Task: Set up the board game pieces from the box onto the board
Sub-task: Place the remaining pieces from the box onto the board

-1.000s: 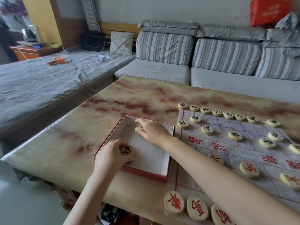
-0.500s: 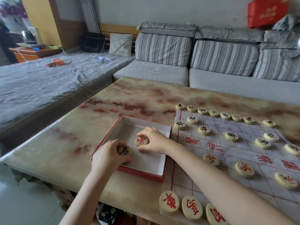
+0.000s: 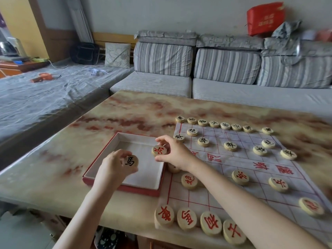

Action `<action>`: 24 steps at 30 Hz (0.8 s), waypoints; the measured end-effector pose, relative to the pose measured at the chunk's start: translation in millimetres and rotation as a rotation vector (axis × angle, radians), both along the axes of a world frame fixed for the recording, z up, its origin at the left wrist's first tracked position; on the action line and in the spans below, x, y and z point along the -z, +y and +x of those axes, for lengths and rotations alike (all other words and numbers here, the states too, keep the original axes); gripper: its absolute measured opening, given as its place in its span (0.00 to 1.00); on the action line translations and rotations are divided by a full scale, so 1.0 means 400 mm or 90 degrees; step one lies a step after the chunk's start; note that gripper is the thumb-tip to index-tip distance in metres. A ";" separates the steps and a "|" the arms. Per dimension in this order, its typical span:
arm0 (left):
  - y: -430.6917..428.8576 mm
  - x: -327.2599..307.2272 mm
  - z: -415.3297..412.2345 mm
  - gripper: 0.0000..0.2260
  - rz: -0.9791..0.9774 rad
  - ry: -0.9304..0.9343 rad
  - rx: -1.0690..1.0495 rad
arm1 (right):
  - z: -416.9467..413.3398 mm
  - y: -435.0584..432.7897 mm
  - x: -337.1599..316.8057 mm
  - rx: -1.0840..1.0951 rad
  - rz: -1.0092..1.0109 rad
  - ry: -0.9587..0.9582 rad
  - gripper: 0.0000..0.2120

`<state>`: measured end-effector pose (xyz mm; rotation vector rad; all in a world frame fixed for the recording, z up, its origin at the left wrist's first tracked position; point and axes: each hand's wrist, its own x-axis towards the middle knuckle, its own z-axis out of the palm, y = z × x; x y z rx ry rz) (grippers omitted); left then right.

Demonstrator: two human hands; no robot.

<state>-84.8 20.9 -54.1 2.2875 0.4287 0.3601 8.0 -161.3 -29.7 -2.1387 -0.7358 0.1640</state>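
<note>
Box (image 3: 100, 169) looks emptied — left hand (image 3: 115, 168) grips black piece (image 3: 131, 161), right hand (image 3: 172, 151) pinches red piece (image 3: 159, 150), likely bound for board (image 3: 251, 162).

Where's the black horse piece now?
Head view, left of centre: the left hand holds the black-lettered piece above the box, beside the red-lettered piece in the right hand.
</note>
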 end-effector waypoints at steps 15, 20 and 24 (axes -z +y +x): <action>-0.154 -0.055 -0.006 0.22 -0.025 -0.043 0.094 | -0.026 -0.252 -0.009 0.122 0.018 0.041 0.26; -0.250 -0.071 0.012 0.20 -0.038 -0.056 0.141 | -0.048 -0.351 -0.005 0.160 0.013 0.044 0.27; -0.327 -0.068 0.023 0.24 -0.046 -0.068 0.164 | -0.062 -0.435 -0.009 0.186 0.018 0.042 0.27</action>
